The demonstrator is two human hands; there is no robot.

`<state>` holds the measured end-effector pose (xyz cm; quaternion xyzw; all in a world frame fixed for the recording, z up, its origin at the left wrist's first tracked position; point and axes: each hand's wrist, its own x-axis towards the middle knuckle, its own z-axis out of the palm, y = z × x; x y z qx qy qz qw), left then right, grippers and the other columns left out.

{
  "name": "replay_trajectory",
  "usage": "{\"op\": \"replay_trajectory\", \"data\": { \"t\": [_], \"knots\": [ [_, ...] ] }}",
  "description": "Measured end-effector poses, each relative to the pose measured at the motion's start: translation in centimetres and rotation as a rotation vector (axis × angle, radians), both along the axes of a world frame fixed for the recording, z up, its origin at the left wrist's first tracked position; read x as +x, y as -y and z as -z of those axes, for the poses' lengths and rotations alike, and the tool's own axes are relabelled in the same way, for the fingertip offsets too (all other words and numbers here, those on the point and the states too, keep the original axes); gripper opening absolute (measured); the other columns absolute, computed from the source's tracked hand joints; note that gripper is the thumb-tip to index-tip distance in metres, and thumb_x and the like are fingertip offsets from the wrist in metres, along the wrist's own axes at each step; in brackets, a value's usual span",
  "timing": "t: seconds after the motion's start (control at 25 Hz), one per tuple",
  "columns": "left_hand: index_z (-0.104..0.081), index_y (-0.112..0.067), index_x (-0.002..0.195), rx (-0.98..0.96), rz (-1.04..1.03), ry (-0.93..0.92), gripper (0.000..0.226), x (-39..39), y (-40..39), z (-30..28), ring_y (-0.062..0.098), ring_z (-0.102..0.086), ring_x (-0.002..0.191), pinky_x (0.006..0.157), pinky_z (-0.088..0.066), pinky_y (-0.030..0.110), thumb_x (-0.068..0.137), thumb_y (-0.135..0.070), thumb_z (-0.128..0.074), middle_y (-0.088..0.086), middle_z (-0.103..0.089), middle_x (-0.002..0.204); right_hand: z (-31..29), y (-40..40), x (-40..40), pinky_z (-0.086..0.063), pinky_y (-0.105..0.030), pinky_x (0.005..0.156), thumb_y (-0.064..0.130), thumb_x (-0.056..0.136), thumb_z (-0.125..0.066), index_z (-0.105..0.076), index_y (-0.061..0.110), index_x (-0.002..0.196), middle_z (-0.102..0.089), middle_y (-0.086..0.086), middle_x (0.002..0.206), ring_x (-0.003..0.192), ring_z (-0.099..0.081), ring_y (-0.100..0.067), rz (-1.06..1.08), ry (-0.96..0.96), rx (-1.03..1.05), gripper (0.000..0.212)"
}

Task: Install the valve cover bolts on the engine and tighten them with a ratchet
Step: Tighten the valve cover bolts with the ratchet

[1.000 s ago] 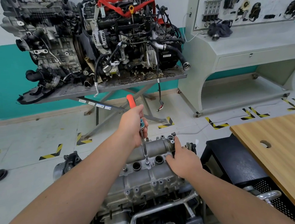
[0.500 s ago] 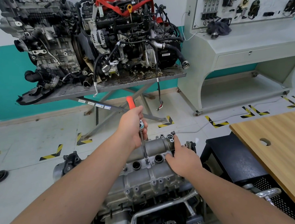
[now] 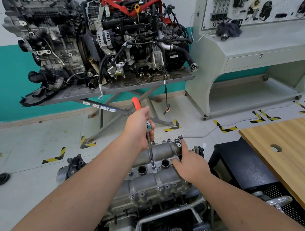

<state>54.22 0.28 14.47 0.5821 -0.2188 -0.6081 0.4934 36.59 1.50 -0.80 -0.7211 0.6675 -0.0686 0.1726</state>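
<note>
A grey aluminium valve cover tops the engine in front of me, with several bolts along its edges. My left hand is closed around a ratchet with an orange handle. Its long extension stands nearly upright, with the socket set on a bolt between two round plug holes. My right hand rests flat on the cover's right end, fingers spread, holding nothing.
A wooden table with a round hole stands at the right, above a black perforated cabinet. Two other engines sit on a grey scissor stand across the floor. A pale training bench is far right.
The ratchet handle has swung slightly in my left hand. My right hand stays on the cover. The view has shifted a little.
</note>
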Motion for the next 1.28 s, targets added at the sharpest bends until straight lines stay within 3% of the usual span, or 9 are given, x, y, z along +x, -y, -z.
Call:
{"op": "replay_trajectory", "data": {
  "t": [0.16,0.24,0.36,0.44,0.52,0.64,0.96,1.12,1.28],
  "knots": [
    [-0.041,-0.023,0.065,-0.005,0.003,0.001,0.039,-0.2,-0.1,-0.1,0.011,-0.036,0.033,0.042,-0.032,0.019,0.097,-0.042,-0.052,-0.003,-0.045,0.044,-0.1,-0.1,0.1,-0.049,-0.036,0.064,0.057,0.093,-0.033,0.007,0.027,0.157,-0.059,-0.001,0.096,0.085,-0.059,-0.022,-0.004,0.024,0.035,0.081],
    [-0.042,-0.023,0.066,-0.002,-0.005,-0.002,0.038,-0.2,-0.2,-0.1,0.011,-0.037,0.034,0.041,-0.032,0.018,0.097,-0.042,-0.053,-0.004,-0.045,0.044,-0.4,-0.4,0.3,-0.050,-0.043,0.083,0.059,0.093,-0.036,0.001,0.022,0.157,-0.056,-0.006,0.114,0.104,-0.055,-0.026,0.057,0.004,0.008,0.083],
    [-0.042,-0.023,0.065,0.006,-0.013,-0.005,0.039,0.1,-0.2,-0.1,0.010,-0.036,0.035,0.042,-0.031,0.019,0.097,-0.043,-0.052,-0.004,-0.044,0.043,-0.9,-1.3,0.8,-0.039,-0.044,0.101,0.058,0.092,-0.036,-0.024,0.017,0.151,-0.048,-0.005,0.124,0.113,-0.044,-0.023,0.076,-0.024,-0.313,0.073],
    [-0.040,-0.024,0.064,0.004,-0.012,-0.005,0.040,0.3,-0.2,-0.1,0.011,-0.035,0.034,0.044,-0.030,0.019,0.097,-0.043,-0.052,-0.004,-0.043,0.044,-1.7,-1.6,1.9,-0.040,-0.036,0.098,0.054,0.092,-0.036,-0.041,0.020,0.142,-0.053,0.000,0.120,0.106,-0.046,-0.015,-0.163,0.167,-0.320,0.061],
    [-0.041,-0.024,0.064,0.007,-0.014,-0.008,0.039,0.4,-0.2,-0.1,0.012,-0.035,0.034,0.044,-0.030,0.019,0.097,-0.043,-0.052,-0.004,-0.043,0.044,-2.4,-1.8,3.8,-0.051,-0.035,0.088,0.050,0.093,-0.045,-0.054,0.026,0.121,-0.061,0.008,0.103,0.089,-0.054,-0.008,-0.378,0.276,-0.059,0.038],
    [-0.042,-0.023,0.066,0.008,-0.013,0.003,0.037,0.3,-0.4,0.1,0.012,-0.036,0.034,0.044,-0.032,0.021,0.097,-0.042,-0.052,-0.004,-0.044,0.045,-2.2,-1.6,6.1,-0.048,-0.037,0.067,0.051,0.097,-0.048,-0.045,0.026,0.079,-0.054,0.008,0.076,0.072,-0.053,-0.013,-0.393,0.201,0.074,0.031],
    [-0.047,-0.019,0.077,-0.032,0.089,0.136,0.032,-0.6,0.3,0.9,0.013,-0.041,0.036,0.047,-0.036,0.024,0.097,-0.042,-0.052,-0.001,-0.050,0.047,-1.5,-1.2,7.0,-0.035,-0.033,0.064,0.043,0.104,-0.040,-0.045,0.021,0.077,-0.059,-0.003,0.079,0.079,-0.052,-0.022,-0.296,0.127,-0.066,0.035],
    [-0.051,-0.014,0.081,-0.084,0.477,0.525,0.032,-0.4,1.0,-0.6,0.017,-0.052,0.041,0.058,-0.041,0.031,0.100,-0.040,-0.051,-0.001,-0.055,0.048,-2.0,-1.0,6.7,-0.037,-0.031,0.064,0.045,0.103,-0.041,-0.042,0.022,0.070,-0.059,-0.001,0.072,0.077,-0.058,-0.025,-0.284,0.130,0.006,0.040],
    [-0.060,-0.012,0.083,-0.265,0.760,1.443,0.035,-0.9,1.5,-3.2,0.024,-0.066,0.065,0.058,-0.049,0.035,0.099,-0.041,-0.050,0.003,-0.067,0.067,-2.2,-1.3,7.0,-0.036,-0.030,0.061,0.048,0.103,-0.040,-0.042,0.024,0.067,-0.047,0.005,0.063,0.067,-0.050,-0.020,-0.266,0.074,-0.008,0.043]
  ]
}}
